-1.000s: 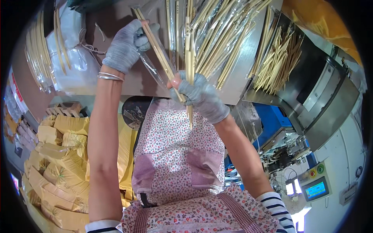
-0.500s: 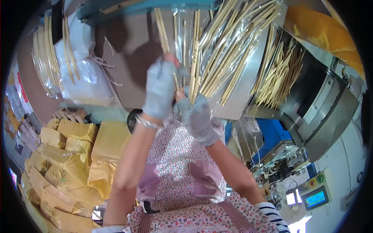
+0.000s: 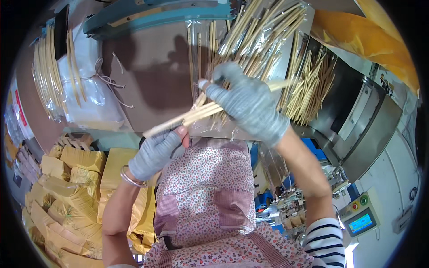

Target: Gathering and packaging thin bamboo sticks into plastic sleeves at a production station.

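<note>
Grey-knit-gloved left hand (image 3: 158, 154) and right hand (image 3: 252, 102) both gripping slim pale wooden sticks (image 3: 201, 115) mid-frame, clear-plastic-wrapped sticks (image 3: 263, 42) up top look done, loose bare sticks (image 3: 310, 91) upper right don't.

Sticks (image 3: 203, 115) look smooth, matt wood, gloves (image 3: 254, 100) knitted cloth, the bracelet (image 3: 128, 180) glossy metal.

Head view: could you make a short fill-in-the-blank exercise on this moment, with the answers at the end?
1. The gloves on the left hand and the right hand are ____ in colour.
2. Of the two hands at the pale sticks, the ____ one is lower in the picture.
3. The apron is printed with small ____.
4. On the control panel, the button beside the red one is ____.

Missing words: grey; left; flowers; green.
</note>
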A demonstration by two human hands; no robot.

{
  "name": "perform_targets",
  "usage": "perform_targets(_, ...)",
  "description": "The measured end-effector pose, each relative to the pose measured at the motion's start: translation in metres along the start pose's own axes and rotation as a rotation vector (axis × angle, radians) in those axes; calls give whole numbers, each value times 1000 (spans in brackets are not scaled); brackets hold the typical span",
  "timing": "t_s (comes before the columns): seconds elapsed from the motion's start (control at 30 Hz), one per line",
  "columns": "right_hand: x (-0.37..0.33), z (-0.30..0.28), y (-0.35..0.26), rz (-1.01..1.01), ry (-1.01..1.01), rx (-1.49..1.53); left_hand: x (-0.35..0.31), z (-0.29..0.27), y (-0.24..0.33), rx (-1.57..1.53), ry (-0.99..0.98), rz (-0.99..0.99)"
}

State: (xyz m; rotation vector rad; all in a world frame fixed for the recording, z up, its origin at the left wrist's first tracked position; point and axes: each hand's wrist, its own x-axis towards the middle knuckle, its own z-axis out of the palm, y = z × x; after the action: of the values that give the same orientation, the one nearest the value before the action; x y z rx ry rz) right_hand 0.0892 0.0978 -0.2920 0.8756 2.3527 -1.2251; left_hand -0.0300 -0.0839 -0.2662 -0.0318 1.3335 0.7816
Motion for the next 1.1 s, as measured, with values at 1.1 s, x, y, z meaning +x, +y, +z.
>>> perform_targets(1.1,-117,88,62,424,-418,1289,83,42,-16,-622,229,148)
